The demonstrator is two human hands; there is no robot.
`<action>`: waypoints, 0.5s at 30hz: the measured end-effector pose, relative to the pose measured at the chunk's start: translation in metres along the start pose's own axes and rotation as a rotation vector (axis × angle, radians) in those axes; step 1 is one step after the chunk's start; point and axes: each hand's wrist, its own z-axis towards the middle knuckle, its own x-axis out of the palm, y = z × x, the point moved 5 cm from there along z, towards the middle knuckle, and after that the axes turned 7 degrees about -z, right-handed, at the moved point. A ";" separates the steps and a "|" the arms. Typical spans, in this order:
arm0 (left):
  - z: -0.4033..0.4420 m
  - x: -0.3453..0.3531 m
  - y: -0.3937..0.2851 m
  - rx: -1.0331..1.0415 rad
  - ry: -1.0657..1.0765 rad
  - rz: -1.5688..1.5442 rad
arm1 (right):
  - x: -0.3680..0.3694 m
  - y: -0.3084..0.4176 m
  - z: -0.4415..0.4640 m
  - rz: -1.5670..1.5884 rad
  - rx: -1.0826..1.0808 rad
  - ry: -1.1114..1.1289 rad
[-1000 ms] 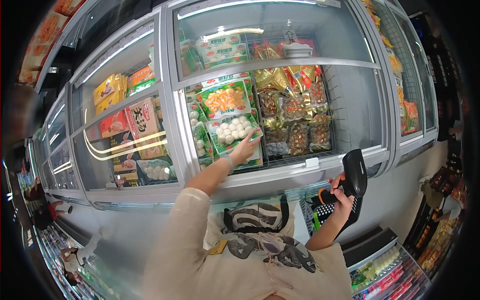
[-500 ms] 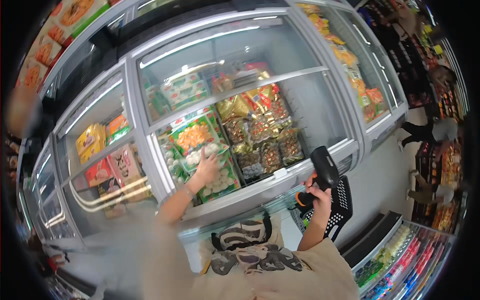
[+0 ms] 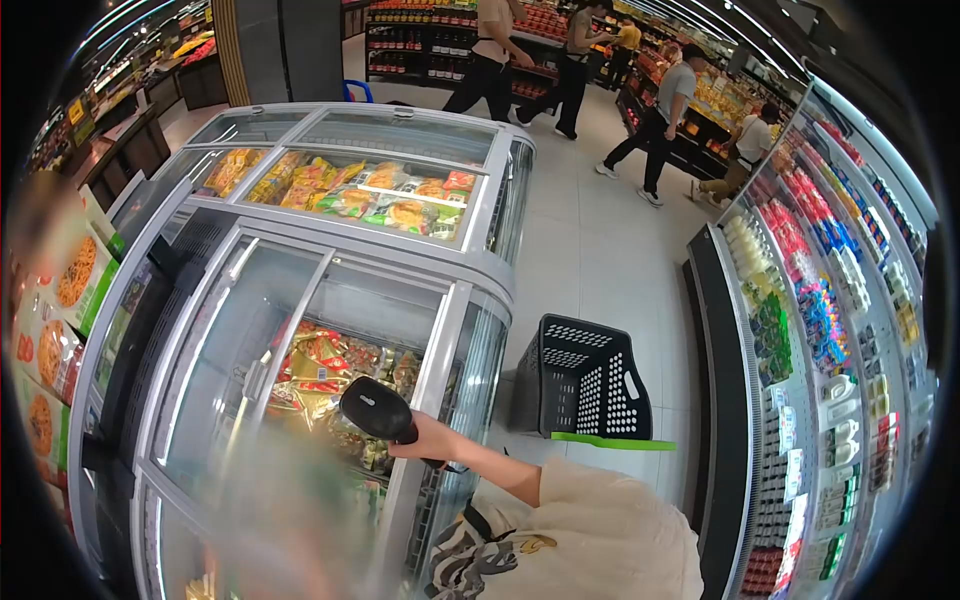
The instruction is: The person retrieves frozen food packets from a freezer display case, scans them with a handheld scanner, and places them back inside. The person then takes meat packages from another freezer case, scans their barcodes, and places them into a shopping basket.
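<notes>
My right hand point(image 3: 428, 440) is closed around the grip of a black handheld barcode scanner point(image 3: 377, 408). The scanner hangs over the front edge of a glass-topped chest freezer point(image 3: 425, 372). Below and beyond it in the freezer lie gold and red bags point(image 3: 315, 365) and several packs with brown contents. A large blurred pale-green and skin-toned patch point(image 3: 290, 510) covers the lower left, over the freezer. My left hand cannot be made out there, nor what it may hold.
On the floor to the right stands a black shopping basket point(image 3: 560, 365) with a green handle. A second freezer section point(image 3: 375, 190) holds yellow bags. Along the right runs a refrigerated shelf point(image 3: 745, 400). Several people point(image 3: 672, 115) are in the aisle at the back.
My view has swung right and up, showing the aisle and the basket. The scanner stays in my right hand. My left hand, earlier on a bag of white balls, is lost in blur.
</notes>
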 end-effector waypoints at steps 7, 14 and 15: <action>-0.031 -0.061 0.032 -0.333 -0.427 -0.417 | 0.022 0.011 -0.015 0.178 0.077 0.001; -0.060 -0.052 -0.028 -0.425 -0.821 -1.202 | 0.057 0.017 -0.020 0.257 0.070 -0.069; -0.057 -0.052 -0.054 -0.460 -0.914 -1.246 | 0.062 0.019 -0.023 0.289 0.055 -0.097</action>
